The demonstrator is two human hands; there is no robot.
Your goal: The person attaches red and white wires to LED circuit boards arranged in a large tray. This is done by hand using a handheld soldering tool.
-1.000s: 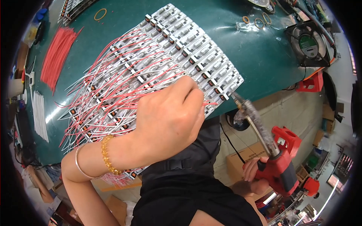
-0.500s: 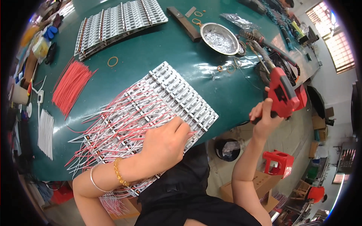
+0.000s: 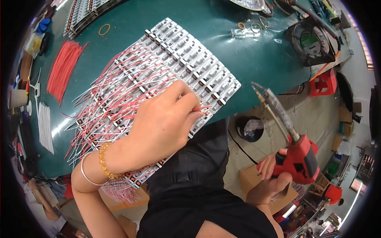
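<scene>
A panel of small silvery parts in rows (image 3: 198,59) lies aslant over the table's near edge, red and white wires spread across its left part. Above its near right side is my left hand (image 3: 158,121), closed in a pinch on a red wire (image 3: 204,108) whose end sticks out past the fingertips. My right hand (image 3: 272,180) is wrapped round the grip of a red and black soldering gun (image 3: 298,158), off the table to the right. The gun's pointed tip and thin feed tube (image 3: 274,113) point up and left, apart from the panel.
Bundles of red wires (image 3: 63,69) and white wires (image 3: 45,129) lie on the left of the green table (image 3: 135,27). More panels (image 3: 89,16) are stacked at the far left. At the far right are a small black fan (image 3: 310,41) and a metal bowl (image 3: 250,4). A black bin (image 3: 251,129) stands below.
My right hand has lowered the soldering gun toward me, from above the table's right side to off its edge. My left hand still pinches over the panel; the whole view has shifted.
</scene>
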